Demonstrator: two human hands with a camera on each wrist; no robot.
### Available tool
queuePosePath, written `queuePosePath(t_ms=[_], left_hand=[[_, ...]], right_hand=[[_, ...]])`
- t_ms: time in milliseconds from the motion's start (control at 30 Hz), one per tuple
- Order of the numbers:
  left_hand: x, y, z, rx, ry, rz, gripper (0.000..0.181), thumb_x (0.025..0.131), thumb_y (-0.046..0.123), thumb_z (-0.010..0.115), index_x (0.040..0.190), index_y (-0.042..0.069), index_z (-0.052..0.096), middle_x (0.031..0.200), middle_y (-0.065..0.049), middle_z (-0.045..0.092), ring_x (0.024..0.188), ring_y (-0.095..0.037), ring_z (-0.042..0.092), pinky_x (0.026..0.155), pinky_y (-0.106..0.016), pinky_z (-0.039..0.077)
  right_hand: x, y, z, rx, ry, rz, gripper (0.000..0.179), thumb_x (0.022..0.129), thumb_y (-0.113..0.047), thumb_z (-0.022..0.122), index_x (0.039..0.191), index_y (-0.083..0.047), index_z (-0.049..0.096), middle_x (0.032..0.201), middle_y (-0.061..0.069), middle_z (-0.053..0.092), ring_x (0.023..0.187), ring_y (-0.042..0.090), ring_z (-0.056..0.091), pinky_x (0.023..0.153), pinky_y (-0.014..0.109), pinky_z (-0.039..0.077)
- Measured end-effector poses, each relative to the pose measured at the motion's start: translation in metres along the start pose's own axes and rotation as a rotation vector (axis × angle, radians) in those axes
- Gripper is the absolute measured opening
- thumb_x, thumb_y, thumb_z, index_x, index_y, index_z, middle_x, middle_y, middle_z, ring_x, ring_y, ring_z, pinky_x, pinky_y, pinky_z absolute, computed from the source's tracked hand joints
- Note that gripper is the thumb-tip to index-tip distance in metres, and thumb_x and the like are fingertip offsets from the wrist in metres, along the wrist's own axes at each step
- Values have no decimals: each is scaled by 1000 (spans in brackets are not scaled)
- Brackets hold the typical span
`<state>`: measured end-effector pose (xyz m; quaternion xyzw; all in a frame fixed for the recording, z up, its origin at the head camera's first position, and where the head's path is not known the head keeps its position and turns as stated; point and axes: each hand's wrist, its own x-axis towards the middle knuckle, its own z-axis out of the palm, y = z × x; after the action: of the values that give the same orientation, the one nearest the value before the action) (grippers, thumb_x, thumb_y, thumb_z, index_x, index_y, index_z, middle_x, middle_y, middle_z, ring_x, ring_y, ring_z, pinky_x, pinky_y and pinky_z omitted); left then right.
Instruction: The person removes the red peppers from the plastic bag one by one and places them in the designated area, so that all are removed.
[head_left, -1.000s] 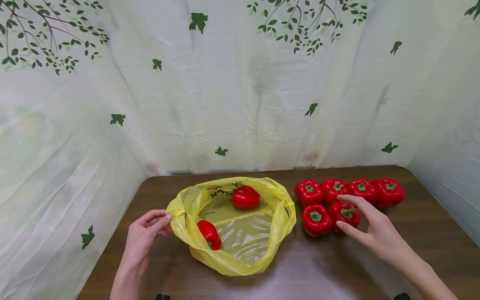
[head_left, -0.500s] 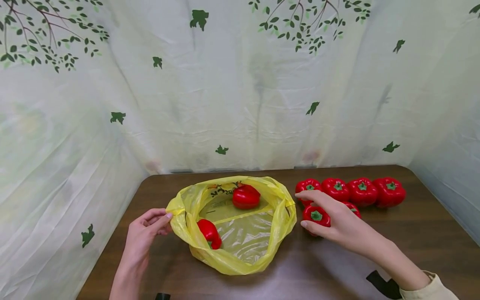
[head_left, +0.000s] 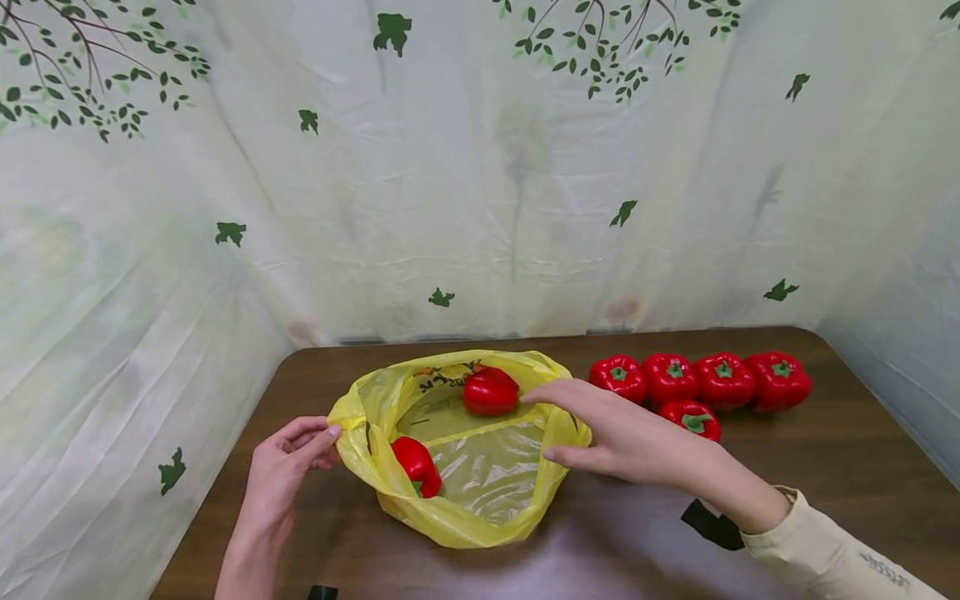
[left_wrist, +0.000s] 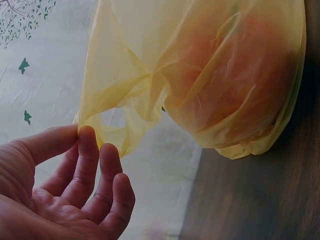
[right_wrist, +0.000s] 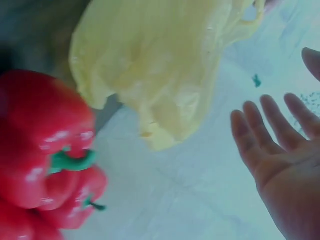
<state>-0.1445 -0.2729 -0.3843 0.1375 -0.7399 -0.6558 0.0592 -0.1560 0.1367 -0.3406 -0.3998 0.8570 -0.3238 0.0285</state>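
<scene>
A: Left side, what do I log?
B: I log the left hand [head_left: 288,458] pinching the yellow bag [head_left: 487,532] at its left edge; two red peppers [head_left: 491,392] inside
A: And my right hand [head_left: 615,429]?
B: Fingers apart, at the bag's right rim, contact unclear; other peppers [head_left: 723,382] on the table [head_left: 862,467], to the right

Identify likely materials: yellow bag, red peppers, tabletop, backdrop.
Yellow bag: thin plastic film, glossy; translucent, crinkled, with highlights.
Red peppers: smooth, very glossy, sharp highlights; real or moulded plastic, can't tell.
Tabletop: wood or wood-look laminate, satin; brown grain streaks, soft glare.
Backdrop: probably fabric or thin sheeting, mostly matte; soft folds and wrinkles.
</scene>
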Motion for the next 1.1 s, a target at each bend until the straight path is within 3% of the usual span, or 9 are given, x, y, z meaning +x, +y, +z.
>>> queuePosePath(t_ms=[100,267,567,733,867,1000,1100], left_hand=[[0,0,-1,-1,-2,0,23,86,19,79,99,3,68,77,1,70,66,-18,66,65,-31,56],[0,0,-2,-4,-2,0,24,86,19,79,99,2,68,78,1,70,65,-17,66,65,-31,56],[1,0,-4,1,0,-2,24,86,19,78,100,2,68,78,0,70,66,-19,66,65,-31,56],[0,1,-4,-1,0,-4,25,86,19,78,100,2,68,78,1,71,67,-18,66,64,-30,56],[0,2,-4,-2,-1,1,24,87,19,78,100,2,67,79,1,71,67,-18,66,64,-30,56],[0,1,-4,-20,-11,9,23,87,18,78,100,2,67,79,0,71,66,-17,66,64,-29,56],[-1,0,-5,-30,-16,10,23,87,17,78,100,2,67,79,0,71,66,-17,66,64,-30,55]], right_hand=[[11,-6,-1,-45,-43,-30,55,93,-38,68,143,-26,47,142,-15,45,131,6,40,104,34,41],[33,-18,-3,-62,-131,-41,55,92,-34,70,141,-24,48,142,-15,44,132,4,38,107,33,38],[83,-33,0,-103,-225,-185,51,92,-29,70,138,-17,51,136,-10,51,128,8,44,107,27,35],[108,-40,6,-116,-286,-201,51,92,-29,70,138,-15,52,137,-7,53,129,8,45,107,25,34],[128,-40,14,-112,-335,-212,47,91,-27,72,134,-17,56,129,-10,57,118,5,51,101,22,39],[143,-36,29,-40,-404,-181,41,88,-20,73,127,-20,60,121,-15,59,110,5,54,96,21,42],[149,-30,45,16,-443,-148,40,88,-15,73,126,-21,61,120,-16,59,114,7,53,96,22,42]])
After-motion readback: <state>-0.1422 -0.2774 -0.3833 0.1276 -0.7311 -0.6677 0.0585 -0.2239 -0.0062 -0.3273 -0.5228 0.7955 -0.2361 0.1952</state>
